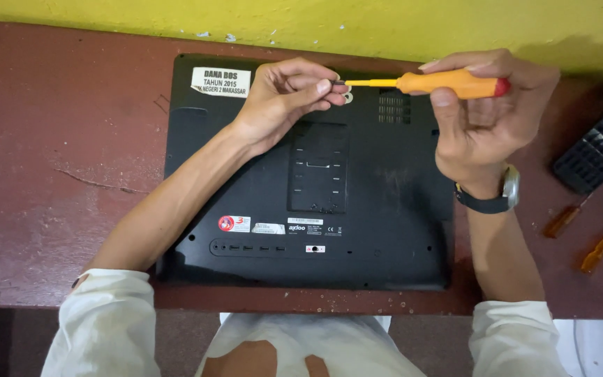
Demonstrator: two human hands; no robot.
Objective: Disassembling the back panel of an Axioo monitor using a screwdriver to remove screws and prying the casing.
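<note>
1. We see a black plastic laptop (378, 209) lying upside down on a worn reddish-brown wooden table (57, 153), its underside facing up and its far edge close to the yellow wall (315, 17).
2. Our right hand (486, 115) is closed around the orange handle of a screwdriver with a yellow shaft and a red end cap (448, 84). The tool is held nearly level above the far edge of the laptop, with its tip pointing left.
3. Our left hand (287, 94) hovers over the same edge, fingers narrowed into a pinch right at the screwdriver's tip. We cannot tell whether anything is held in the pinch, though a small pale ring shape shows just beside the fingertips.
4. A dark wristwatch with a silver case (500, 195) sits on the right wrist.
5. On the table well to the right of the laptop lie two smaller screwdrivers with amber-orange handles (598, 251), side by side.
6. Beyond them, at the right edge, lies a black ridged plastic part (598, 150).
</note>
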